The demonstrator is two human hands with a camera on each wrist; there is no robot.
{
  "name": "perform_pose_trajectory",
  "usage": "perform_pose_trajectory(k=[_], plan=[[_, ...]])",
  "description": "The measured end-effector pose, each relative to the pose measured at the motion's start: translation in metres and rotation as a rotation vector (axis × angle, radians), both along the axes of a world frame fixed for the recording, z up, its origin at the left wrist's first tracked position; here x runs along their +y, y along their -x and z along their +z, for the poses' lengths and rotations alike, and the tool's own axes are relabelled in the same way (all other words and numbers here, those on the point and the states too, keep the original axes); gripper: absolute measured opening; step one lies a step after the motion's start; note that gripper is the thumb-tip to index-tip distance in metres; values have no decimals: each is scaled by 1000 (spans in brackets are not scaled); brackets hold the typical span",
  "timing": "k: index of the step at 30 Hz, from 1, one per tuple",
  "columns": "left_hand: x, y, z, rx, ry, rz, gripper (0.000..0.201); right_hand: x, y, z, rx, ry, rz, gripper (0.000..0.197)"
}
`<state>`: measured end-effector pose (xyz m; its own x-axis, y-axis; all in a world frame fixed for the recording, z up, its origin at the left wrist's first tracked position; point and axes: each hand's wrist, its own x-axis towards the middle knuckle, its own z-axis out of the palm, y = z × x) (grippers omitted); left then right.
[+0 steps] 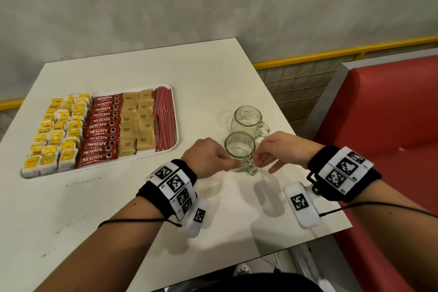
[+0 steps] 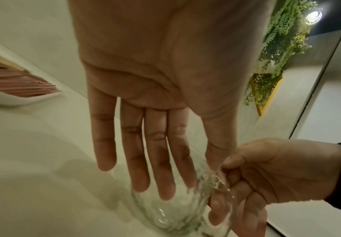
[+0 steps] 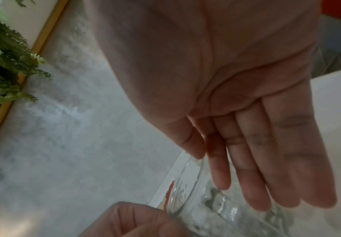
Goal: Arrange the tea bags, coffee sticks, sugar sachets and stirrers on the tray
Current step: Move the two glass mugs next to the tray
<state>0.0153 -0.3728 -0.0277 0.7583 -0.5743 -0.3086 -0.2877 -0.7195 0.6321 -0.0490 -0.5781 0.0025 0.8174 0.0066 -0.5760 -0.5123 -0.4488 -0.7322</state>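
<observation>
A white tray (image 1: 99,169) at the table's left holds yellow tea bags (image 1: 57,130), red coffee sticks (image 1: 102,125), brown sugar sachets (image 1: 137,121) and red-striped stirrers (image 1: 164,118) in neat columns. Both hands are right of the tray at the nearer glass mug (image 1: 239,147). My left hand (image 1: 225,163) lays straight fingers (image 2: 165,168) against the mug's (image 2: 171,213) left side. My right hand (image 1: 263,162) curls its fingers (image 2: 238,181) round the mug's handle. Neither hand holds a tray item.
A second empty glass mug (image 1: 246,118) stands just behind the first. The white table (image 1: 166,208) ends close to the right of the mugs, with a red bench (image 1: 391,125) beyond. A yellow rail (image 1: 308,55) and a grey wall lie behind.
</observation>
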Motion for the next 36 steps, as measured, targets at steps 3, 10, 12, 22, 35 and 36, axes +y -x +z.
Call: perform_pose_trajectory(k=[3,10,12,22,35,36], plan=[[3,5,-3,-11,-37,63,48,9,-4,-2,-12,-83,94,28],[15,0,-9,-183,-56,244,33,-3,-19,-16,-400,52,-331,3],[21,-3,-10,-187,-16,273,26,-12,-22,-25,-472,169,-437,16],[48,-15,-9,-217,138,354,15,-16,-33,-41,-344,346,-171,26],[109,-67,20,-432,168,388,13,22,-150,-41,-460,294,-21,8],[113,-72,20,-450,173,384,13,25,-164,-40,-465,317,9,8]])
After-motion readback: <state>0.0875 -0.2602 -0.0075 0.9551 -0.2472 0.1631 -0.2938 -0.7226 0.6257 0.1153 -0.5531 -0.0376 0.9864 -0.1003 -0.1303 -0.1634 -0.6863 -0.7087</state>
